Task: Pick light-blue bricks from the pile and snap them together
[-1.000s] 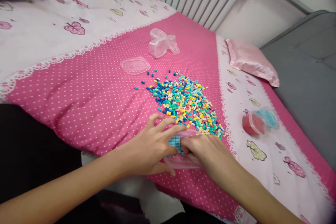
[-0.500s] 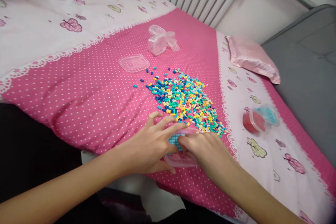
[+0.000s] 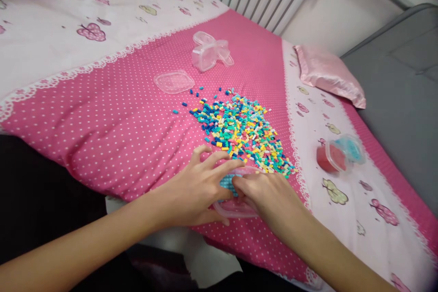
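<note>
A panel of light blue toy bricks (image 3: pixel 227 183) lies in a shallow clear plastic container or lid (image 3: pixel 236 213) near the bed's front edge. My left hand (image 3: pixel 196 187) is spread over its left side; the index finger reaches the blue bricks, and the thumb lies by the rim. On the other side my right hand (image 3: pixel 265 191) is closed, fingertips pressed down beside the blue bricks. Whatever it pinches is hidden. Just beyond both hands spreads a heap of small multicoloured toy bricks (image 3: pixel 242 127), with a few blue ones scattered at its left.
A clear lid (image 3: pixel 174 81) and an opened clear plastic container (image 3: pixel 207 54) lie beyond the heap. To the right stand a tub with red contents (image 3: pixel 330 157) and one with blue contents (image 3: pixel 352 149). A pink pillow (image 3: pixel 328 75) rests by the grey headboard (image 3: pixel 400 64).
</note>
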Tool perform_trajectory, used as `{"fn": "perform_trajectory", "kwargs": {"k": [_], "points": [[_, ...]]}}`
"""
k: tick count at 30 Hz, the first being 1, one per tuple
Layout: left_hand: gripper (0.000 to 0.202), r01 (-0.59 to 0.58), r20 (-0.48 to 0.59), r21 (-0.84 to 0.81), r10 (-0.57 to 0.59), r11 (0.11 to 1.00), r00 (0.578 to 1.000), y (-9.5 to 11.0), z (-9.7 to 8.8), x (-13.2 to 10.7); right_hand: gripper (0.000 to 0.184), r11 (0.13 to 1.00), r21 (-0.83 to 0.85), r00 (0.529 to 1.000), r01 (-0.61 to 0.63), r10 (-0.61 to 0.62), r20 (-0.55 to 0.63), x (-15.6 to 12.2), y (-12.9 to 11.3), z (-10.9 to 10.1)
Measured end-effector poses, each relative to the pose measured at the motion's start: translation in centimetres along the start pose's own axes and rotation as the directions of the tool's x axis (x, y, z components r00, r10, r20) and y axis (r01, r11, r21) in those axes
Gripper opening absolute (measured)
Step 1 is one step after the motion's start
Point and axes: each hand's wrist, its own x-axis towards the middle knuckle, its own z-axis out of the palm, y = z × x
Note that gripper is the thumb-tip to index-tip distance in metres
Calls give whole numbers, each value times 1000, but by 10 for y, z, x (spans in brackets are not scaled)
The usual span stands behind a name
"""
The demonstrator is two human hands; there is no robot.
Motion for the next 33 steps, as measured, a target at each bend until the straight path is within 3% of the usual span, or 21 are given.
{"fn": "perform_trajectory", "kwargs": {"k": [4, 7, 10, 13, 16, 19, 22, 24, 28, 33], "points": [[37, 0, 0, -8, 0, 1000, 1000, 0, 0, 0, 16, 1000, 6, 999, 13, -12, -39, -1, 1, 3], [38, 1, -2, -12, -1, 1000, 1000, 0, -1, 0, 17, 1000, 26, 1000, -4, 4, 7, 0, 0, -1], [39, 8, 4, -17, -8, 1000, 1000, 1, -2, 0, 21, 994, 73, 994, -84, 79, 75, 0, 2, -11], [40, 17, -1, -10, -17, 1000, 1000, 2, -4, 0, 21, 957, 227, 983, -179, 164, 81, -9, 8, -20], [38, -6, -44, 22, 7, 1000, 999, 4, -7, -3, 20, 892, 423, 982, -158, 188, -29, -26, 15, -21], [23, -87, -84, 71, 93, 994, 992, 6, -9, -7, 23, 846, 524, 958, -96, 222, -182, -43, 17, -11], [9, -133, -100, 124, 146, 983, 984, 8, -7, -9, 26, 861, 506, 919, -58, 244, -311, -51, 11, 5], [11, -133, -84, 153, 147, 979, 986, 9, -3, -10, 30, 903, 429, 897, -32, 215, -386, -52, 5, 17], [14, -108, -68, 155, 119, 982, 991, 9, 4, -9, 32, 932, 363, 887, -5, 172, -429, -49, -4, 32], [15, -88, -87, 134, 100, 987, 991, 8, 7, -6, 32, 929, 369, 882, -30, 199, -427, -46, -8, 36]]}}
